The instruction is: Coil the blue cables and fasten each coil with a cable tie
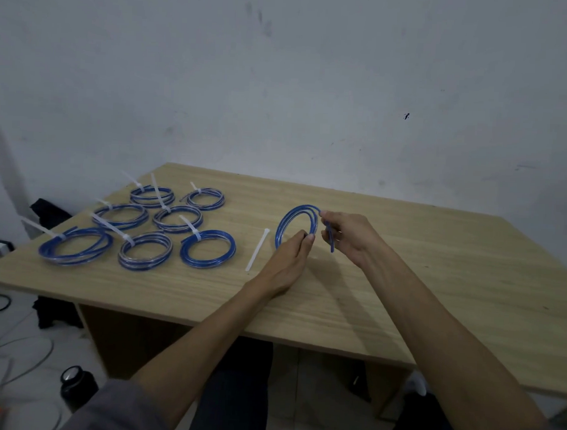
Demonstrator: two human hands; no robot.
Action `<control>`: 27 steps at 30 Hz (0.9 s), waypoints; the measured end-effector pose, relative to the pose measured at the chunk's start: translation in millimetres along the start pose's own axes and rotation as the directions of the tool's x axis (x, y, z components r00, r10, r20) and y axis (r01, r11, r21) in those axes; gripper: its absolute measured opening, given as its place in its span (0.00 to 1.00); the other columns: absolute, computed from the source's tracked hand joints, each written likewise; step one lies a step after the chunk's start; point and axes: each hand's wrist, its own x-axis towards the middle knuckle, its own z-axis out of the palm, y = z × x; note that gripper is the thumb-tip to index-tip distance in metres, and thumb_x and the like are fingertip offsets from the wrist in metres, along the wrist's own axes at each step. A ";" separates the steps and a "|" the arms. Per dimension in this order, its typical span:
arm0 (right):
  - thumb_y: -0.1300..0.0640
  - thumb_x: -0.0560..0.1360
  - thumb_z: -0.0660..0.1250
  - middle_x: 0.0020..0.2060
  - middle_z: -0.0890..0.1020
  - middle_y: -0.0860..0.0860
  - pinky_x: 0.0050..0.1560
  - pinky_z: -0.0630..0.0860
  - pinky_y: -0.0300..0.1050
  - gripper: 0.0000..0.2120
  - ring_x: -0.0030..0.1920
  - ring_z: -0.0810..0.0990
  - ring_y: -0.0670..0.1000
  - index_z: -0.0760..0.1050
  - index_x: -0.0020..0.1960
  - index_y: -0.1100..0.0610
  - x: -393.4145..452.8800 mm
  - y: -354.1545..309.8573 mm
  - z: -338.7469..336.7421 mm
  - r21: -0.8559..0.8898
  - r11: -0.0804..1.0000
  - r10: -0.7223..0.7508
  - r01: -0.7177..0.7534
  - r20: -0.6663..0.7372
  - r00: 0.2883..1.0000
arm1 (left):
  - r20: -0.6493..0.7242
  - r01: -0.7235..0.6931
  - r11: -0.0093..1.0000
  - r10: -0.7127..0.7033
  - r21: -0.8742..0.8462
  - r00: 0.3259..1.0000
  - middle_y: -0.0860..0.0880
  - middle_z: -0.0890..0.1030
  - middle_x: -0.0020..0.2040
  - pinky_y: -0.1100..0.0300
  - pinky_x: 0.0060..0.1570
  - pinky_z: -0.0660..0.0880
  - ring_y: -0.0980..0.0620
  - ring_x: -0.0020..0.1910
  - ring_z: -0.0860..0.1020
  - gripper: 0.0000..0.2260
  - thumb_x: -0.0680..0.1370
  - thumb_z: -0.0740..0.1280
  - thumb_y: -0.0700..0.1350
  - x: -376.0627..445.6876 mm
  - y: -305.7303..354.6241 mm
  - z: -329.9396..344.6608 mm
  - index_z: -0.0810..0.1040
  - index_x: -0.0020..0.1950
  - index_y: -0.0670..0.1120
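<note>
Now both hands were on the blue coil (295, 226): left hand (290, 252) pinched its lower rim, right hand (346, 235) gripped the loose end. Loose cable tie (257, 250) lay just left of the left hand, lengthwise away on the worktop (403, 269), nearer that hand.

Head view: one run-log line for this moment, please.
left hand + right hand: holding untied blue coil | loose cable tie: on table
</note>
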 end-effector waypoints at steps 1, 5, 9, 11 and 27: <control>0.63 0.77 0.70 0.34 0.76 0.53 0.37 0.77 0.40 0.04 0.32 0.74 0.49 0.79 0.47 0.65 -0.6 0.6 -0.3 0.036 0.999 0.014 -0.014 0.011 1.000 | -0.013 -0.003 1.000 0.003 0.019 1.000 0.50 0.73 0.39 0.48 0.46 0.73 0.54 0.38 0.71 0.19 0.85 0.50 0.58 1.3 -0.9 0.3 0.68 0.46 0.45; 0.65 0.78 0.69 0.33 0.76 0.52 0.32 0.75 0.36 0.04 0.31 0.73 0.46 0.78 0.45 0.64 3.1 -8.4 -1.4 0.296 0.952 0.080 -0.080 0.012 0.997 | 0.012 -0.043 0.988 0.042 0.146 0.999 0.50 0.76 0.38 0.45 0.44 0.73 0.51 0.37 0.73 0.16 0.86 0.51 0.55 2.6 -7.1 1.4 0.68 0.44 0.49; 0.65 0.79 0.67 0.33 0.75 0.52 0.31 0.74 0.36 0.05 0.31 0.72 0.46 0.77 0.44 0.63 13.4 -19.6 -3.7 0.319 0.945 0.089 -0.069 -0.050 0.995 | 0.058 -0.103 0.974 0.093 0.203 0.994 0.51 0.77 0.39 0.51 0.43 0.72 0.53 0.37 0.75 0.12 0.86 0.53 0.51 -1.3 -1.1 3.5 0.72 0.48 0.48; 0.65 0.79 0.67 0.33 0.74 0.52 0.30 0.73 0.36 0.06 0.31 0.71 0.47 0.76 0.44 0.63 17.2 -20.4 -4.3 0.307 0.950 0.086 -0.057 -0.080 0.993 | 0.057 -0.123 0.979 0.115 0.163 0.992 0.51 0.76 0.37 0.51 0.41 0.70 0.52 0.35 0.73 0.11 0.85 0.54 0.48 -3.1 4.8 4.8 0.72 0.48 0.47; 0.62 0.78 0.70 0.33 0.77 0.50 0.32 0.71 0.40 0.04 0.30 0.72 0.46 0.77 0.44 0.61 11.2 -4.3 -6.4 0.176 0.983 0.075 -0.058 -0.092 0.993 | 0.056 0.017 0.996 -0.012 -0.085 0.998 0.57 0.75 0.51 0.72 0.47 0.67 0.64 0.51 0.73 0.13 0.86 0.52 0.46 3.4 4.6 10.9 0.73 0.65 0.47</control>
